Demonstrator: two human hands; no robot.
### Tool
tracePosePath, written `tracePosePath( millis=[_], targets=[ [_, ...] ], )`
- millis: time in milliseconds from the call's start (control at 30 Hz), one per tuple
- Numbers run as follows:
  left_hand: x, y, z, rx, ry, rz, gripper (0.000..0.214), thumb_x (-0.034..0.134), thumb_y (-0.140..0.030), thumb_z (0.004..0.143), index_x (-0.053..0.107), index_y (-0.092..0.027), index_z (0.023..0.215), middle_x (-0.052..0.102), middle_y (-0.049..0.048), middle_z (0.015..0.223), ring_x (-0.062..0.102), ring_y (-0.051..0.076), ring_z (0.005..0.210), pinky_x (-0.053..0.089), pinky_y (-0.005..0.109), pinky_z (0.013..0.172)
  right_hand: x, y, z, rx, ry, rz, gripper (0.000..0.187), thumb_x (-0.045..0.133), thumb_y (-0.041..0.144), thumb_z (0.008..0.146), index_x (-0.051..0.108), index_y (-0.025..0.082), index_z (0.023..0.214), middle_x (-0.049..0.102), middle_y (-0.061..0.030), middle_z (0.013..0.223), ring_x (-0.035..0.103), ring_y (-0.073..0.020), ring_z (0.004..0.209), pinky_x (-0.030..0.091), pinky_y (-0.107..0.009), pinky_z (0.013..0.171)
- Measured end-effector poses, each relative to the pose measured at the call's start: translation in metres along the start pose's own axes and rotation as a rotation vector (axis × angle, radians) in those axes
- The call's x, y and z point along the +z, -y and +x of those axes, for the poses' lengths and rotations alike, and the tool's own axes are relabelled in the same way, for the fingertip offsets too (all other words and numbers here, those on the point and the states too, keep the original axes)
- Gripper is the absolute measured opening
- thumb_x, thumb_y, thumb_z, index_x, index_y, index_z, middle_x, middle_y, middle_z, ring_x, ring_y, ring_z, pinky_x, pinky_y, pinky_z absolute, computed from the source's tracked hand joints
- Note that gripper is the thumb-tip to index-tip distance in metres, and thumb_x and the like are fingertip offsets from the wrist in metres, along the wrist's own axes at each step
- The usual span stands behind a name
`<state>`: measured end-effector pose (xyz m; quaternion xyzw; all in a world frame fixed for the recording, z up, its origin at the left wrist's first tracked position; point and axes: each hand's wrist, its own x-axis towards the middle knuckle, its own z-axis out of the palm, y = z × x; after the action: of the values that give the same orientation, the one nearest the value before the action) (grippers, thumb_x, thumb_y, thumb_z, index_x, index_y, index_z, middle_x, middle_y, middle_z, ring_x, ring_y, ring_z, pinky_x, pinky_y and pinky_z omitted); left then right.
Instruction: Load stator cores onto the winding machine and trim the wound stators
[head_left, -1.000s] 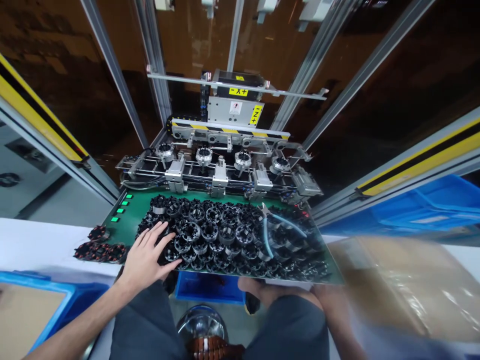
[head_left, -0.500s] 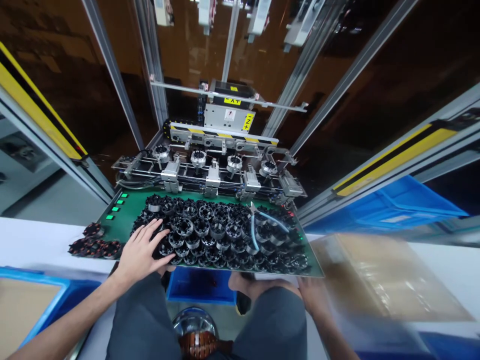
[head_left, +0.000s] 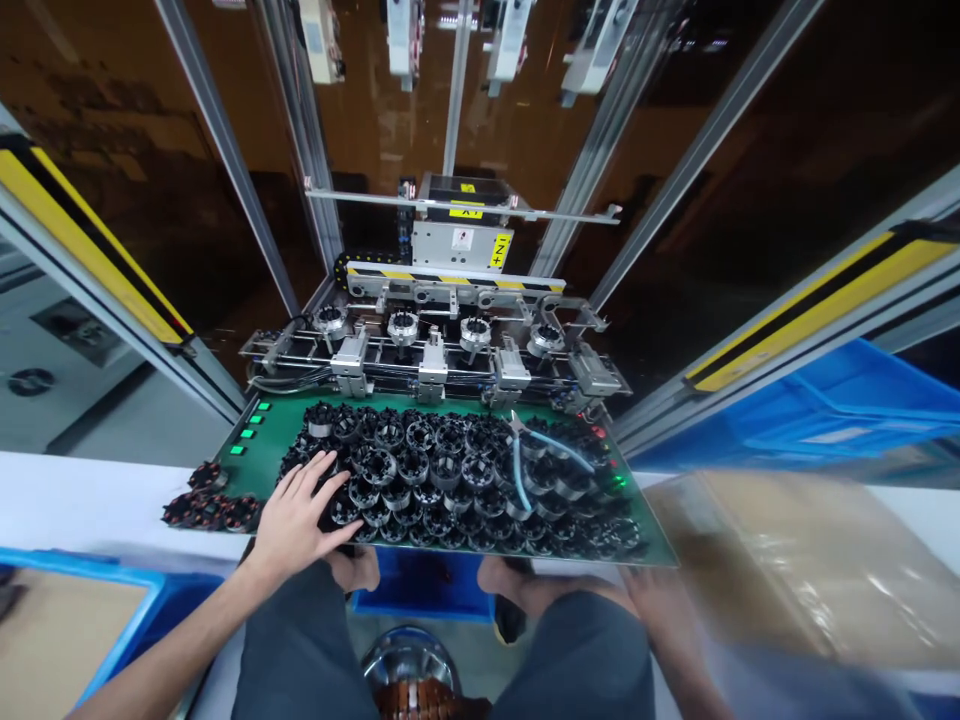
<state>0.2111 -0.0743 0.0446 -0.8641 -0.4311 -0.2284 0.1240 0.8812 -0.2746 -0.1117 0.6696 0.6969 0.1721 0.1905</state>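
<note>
My left hand [head_left: 300,515] lies spread over the left edge of a mass of black ring-shaped stator cores [head_left: 446,472], its fingertips touching them. It grips nothing that I can see. The rings are packed close together on a green work plate [head_left: 276,428]. Across the right part of the rings rest nippers [head_left: 519,460] with light blue handles, touched by neither hand. My right hand [head_left: 643,590] is low beside the plate's front right edge, near a brown carton. Its fingers are blurred and partly hidden.
Behind the plate stands a metal fixture [head_left: 431,358] with several ring holders. A few copper-wound rings [head_left: 210,510] sit on the white table [head_left: 90,485] at left. The clear-wrapped brown carton [head_left: 810,560] is at right. Blue bins [head_left: 840,410] stand around, one below the plate.
The whole scene has shifted slightly right and down as my head moved. My left hand stays spread on the rings. My right hand remains by the plate's right edge, now more blurred.
</note>
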Motion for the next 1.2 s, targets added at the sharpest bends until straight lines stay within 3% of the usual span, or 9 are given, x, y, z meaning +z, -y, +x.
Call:
tracePosePath(
  millis=[167,367,767,1200],
  targets=[
    [0.0014,0.0012,-0.0017,-0.002,0.027,0.001,0.063,0.075,-0.064,0.097,0.071,-0.02,0.143,0.058,0.0201,0.169,0.055,0.041,0.158,0.044,0.06,0.129,0.0003,-0.0002,0.0005,0.012,0.084,0.029,0.033,0.065,0.011,0.094,0.08,0.021,0.121,0.074,-0.0145,0.101,0.066,-0.0348,0.113,0.047,-0.05,0.105],
    [-0.0004,0.0012,0.0007,0.011,0.024,0.014,0.063,0.075,-0.064,0.098,0.068,-0.021,0.145,0.057,0.0201,0.169,0.054,0.041,0.158,0.044,0.06,0.129,0.0007,-0.0004,-0.0001,0.008,0.08,0.018,0.026,0.066,0.016,0.096,0.079,0.021,0.118,0.074,-0.014,0.098,0.066,-0.0331,0.104,0.046,-0.047,0.101],
    [-0.0031,-0.0016,0.0016,0.002,0.033,0.022,0.063,0.074,-0.063,0.098,0.066,-0.022,0.146,0.058,0.0198,0.168,0.054,0.04,0.158,0.042,0.059,0.131,0.0024,0.0006,-0.0001,0.037,0.14,0.074,0.036,0.067,0.016,0.095,0.079,0.021,0.129,0.075,-0.0179,0.108,0.065,-0.0353,0.111,0.042,-0.051,0.107],
    [-0.0023,-0.001,0.0007,-0.023,0.045,-0.007,0.063,0.075,-0.064,0.097,0.069,-0.024,0.146,0.059,0.0185,0.167,0.054,0.041,0.158,0.046,0.06,0.128,0.0047,0.0027,0.0011,0.043,0.084,0.089,0.035,0.072,0.017,0.088,0.079,0.021,0.122,0.074,-0.0184,0.106,0.064,-0.037,0.108,0.042,-0.054,0.105]
  ],
)
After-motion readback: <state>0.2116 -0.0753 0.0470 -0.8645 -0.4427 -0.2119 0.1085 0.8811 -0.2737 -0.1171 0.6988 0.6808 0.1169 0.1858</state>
